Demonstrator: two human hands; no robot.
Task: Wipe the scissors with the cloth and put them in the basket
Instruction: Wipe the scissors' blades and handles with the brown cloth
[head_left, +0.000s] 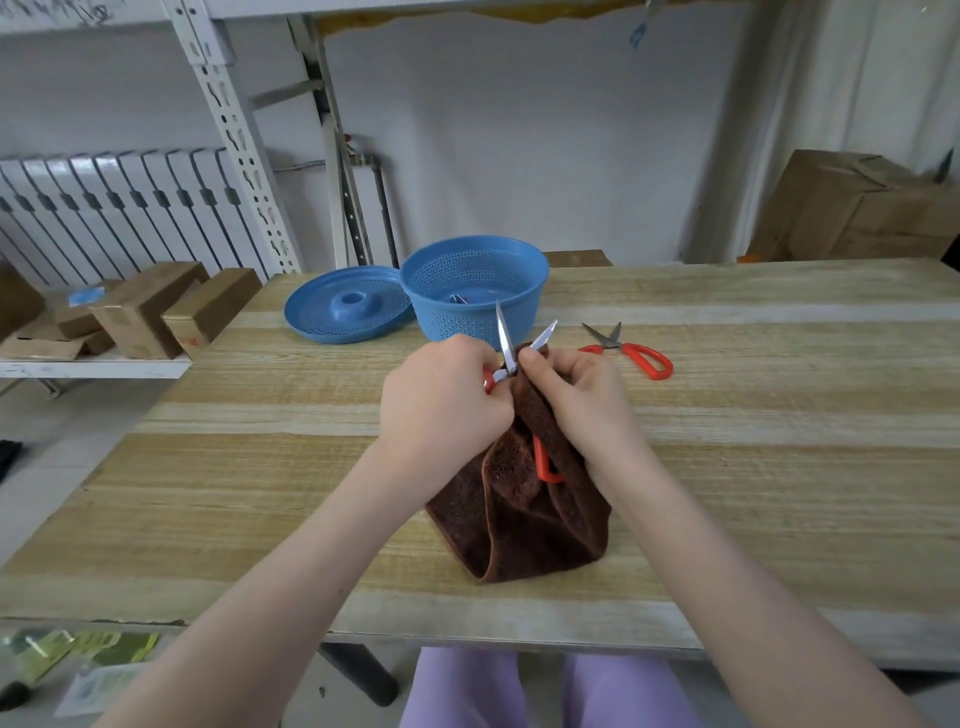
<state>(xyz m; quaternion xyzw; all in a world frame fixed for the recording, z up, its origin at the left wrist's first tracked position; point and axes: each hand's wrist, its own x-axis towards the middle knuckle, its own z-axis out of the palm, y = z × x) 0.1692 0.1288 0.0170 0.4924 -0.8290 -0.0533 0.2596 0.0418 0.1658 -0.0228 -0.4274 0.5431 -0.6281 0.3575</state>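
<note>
My left hand (441, 395) grips the red handles of a pair of scissors (503, 340), whose blades stand spread apart and point away from me. My right hand (576, 395) pinches a brown cloth (519, 519) around the base of one blade; the cloth hangs down onto the wooden table (779, 467). One red handle loop shows among the cloth folds. Behind my hands stands a blue perforated basket (475, 296) with a pair of scissors partly visible inside. A second pair of red-handled scissors (631, 351) lies on the table to the right.
A blue perforated lid (345, 306) lies upside down left of the basket. Cardboard boxes (156, 312) sit on a low shelf at the left, and a larger box (857, 208) stands at the back right. The table's front edge is close to my lap.
</note>
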